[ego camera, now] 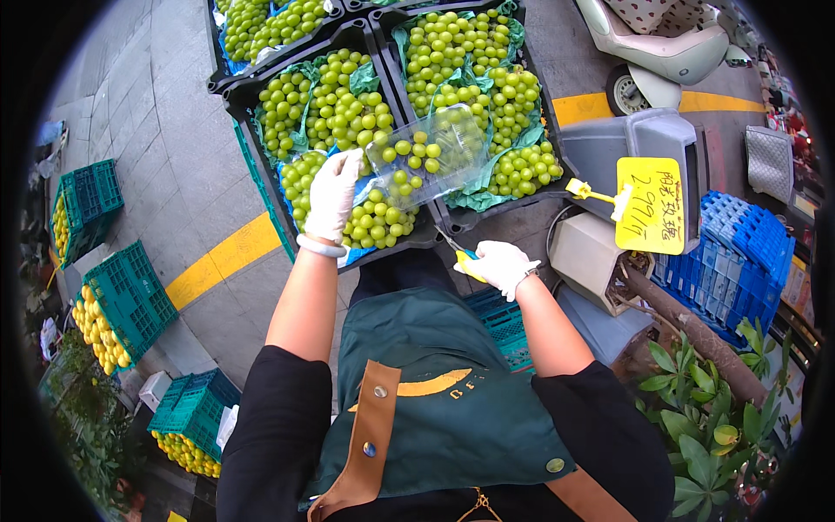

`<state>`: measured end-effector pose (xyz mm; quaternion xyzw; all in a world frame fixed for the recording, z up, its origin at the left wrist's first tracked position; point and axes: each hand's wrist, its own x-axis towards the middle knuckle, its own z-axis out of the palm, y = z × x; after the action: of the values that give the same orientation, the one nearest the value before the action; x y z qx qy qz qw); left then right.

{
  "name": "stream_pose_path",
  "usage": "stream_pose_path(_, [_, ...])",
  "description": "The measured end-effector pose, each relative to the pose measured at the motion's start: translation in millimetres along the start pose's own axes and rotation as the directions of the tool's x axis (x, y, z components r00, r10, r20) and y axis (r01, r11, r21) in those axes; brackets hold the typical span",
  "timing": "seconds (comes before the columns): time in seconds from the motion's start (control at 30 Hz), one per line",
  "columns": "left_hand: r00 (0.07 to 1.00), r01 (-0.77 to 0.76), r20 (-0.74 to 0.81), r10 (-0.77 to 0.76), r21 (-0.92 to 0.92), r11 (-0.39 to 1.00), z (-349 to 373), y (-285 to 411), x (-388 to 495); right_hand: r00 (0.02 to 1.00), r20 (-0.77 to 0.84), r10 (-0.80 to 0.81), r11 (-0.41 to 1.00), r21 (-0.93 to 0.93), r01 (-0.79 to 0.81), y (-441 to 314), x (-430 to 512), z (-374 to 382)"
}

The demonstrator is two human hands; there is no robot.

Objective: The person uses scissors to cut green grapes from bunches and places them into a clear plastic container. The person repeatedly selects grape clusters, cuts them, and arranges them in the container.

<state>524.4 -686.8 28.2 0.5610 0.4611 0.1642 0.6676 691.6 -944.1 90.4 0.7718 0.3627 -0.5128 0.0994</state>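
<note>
My left hand (334, 194), in a white glove, is over the near grapes of a black crate (244, 121). Its fingers are bent together beside a clear plastic clamshell box (450, 173); whether they pinch anything is hidden. That box rests across the rims of two neighbouring crates, with several loose green grapes (415, 151) in it. Around it lie bunches of green grapes (355, 114) on blue and green wrapping. Just below the crates, my right hand (502, 266), also gloved, grips small snips (468, 254) with yellow and teal handles, their blades pointing up and left.
A yellow price tag (649, 205) bearing writing stands right, by a grey bin (659, 140) and a planter (584, 258). Blue crates (724, 267) are beyond. Teal crates (130, 300) of yellow fruit line the left. A scooter (659, 49) is parked upper right.
</note>
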Motion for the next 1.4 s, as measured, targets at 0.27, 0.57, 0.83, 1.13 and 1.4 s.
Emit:
stream_pose_path(0.27, [0.943,0.311,-0.248,-0.221,0.428,0.849,-135,-46,-177,0.999,0.033,-0.021,1.000,-0.008,0.021,3,-35,7])
stream_pose_path(0.57, [0.871,0.411,-0.349,-0.346,0.130,0.903,-177,-86,-353,0.987,0.028,-0.157,0.976,-0.148,0.159,-49,-35,5])
stream_pose_path(0.83, [0.840,0.446,-0.309,-0.446,-0.076,0.892,-274,-138,-375,0.965,-0.177,-0.194,0.979,-0.099,0.178,-135,-31,15])
stream_pose_path(1.13, [0.771,0.497,-0.367,-0.520,-0.163,0.852,-490,-226,-482,0.958,-0.165,-0.233,0.962,-0.182,0.202,-305,-10,141])
stream_pose_path(1.4, [0.897,0.299,-0.394,-0.202,0.202,0.933,-604,-228,-502,0.965,0.007,-0.263,0.940,-0.226,0.258,-401,-1,195])
